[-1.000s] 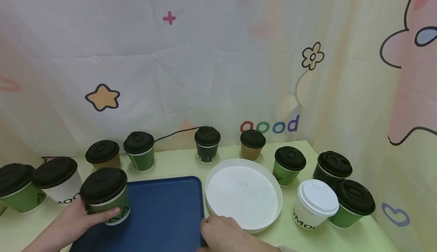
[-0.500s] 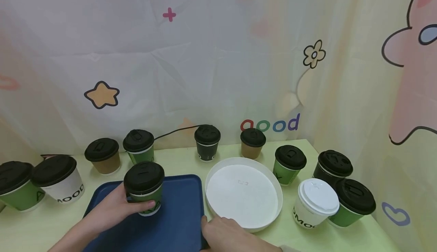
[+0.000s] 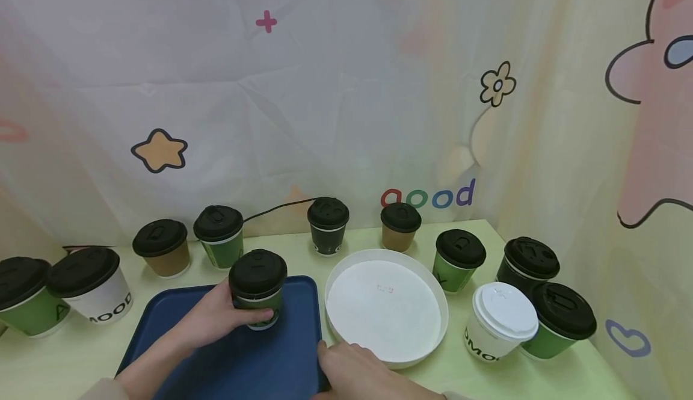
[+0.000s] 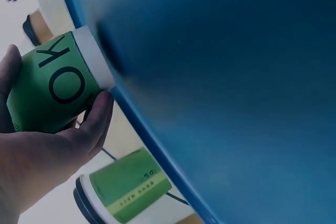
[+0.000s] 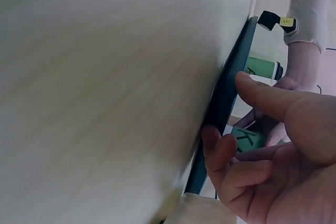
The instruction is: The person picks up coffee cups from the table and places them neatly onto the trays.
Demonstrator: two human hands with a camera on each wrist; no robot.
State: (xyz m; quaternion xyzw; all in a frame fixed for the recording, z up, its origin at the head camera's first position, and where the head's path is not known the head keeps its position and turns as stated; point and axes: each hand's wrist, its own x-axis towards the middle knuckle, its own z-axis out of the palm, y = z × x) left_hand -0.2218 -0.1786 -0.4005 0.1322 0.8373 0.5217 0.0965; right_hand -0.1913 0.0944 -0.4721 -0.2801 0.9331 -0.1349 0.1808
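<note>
In the head view my left hand (image 3: 213, 319) grips a green paper coffee cup (image 3: 258, 275) with a black lid, held upright over the blue tray (image 3: 238, 364). Its thumb lies across the cup's near side. The left wrist view shows the large letters on this cup (image 4: 58, 80); the base is close to the tray, and whether they touch I cannot tell. My right hand (image 3: 363, 373) is at the tray's right edge. Seen from the right wrist, that hand (image 5: 283, 150) holds the tray's rim (image 5: 226, 93) between thumb and curled fingers.
A round white dish (image 3: 387, 310) stands right of the tray. Along the back are lidded cups, among them a brown one (image 3: 165, 255) and a black one (image 3: 328, 237). A white cup (image 3: 498, 328) and several others stand at right; a white cup (image 3: 103, 295) is at left.
My left hand has carried the green cup rightward across the tray, from its left side toward the right part. The right hand has stayed at the tray's edge.
</note>
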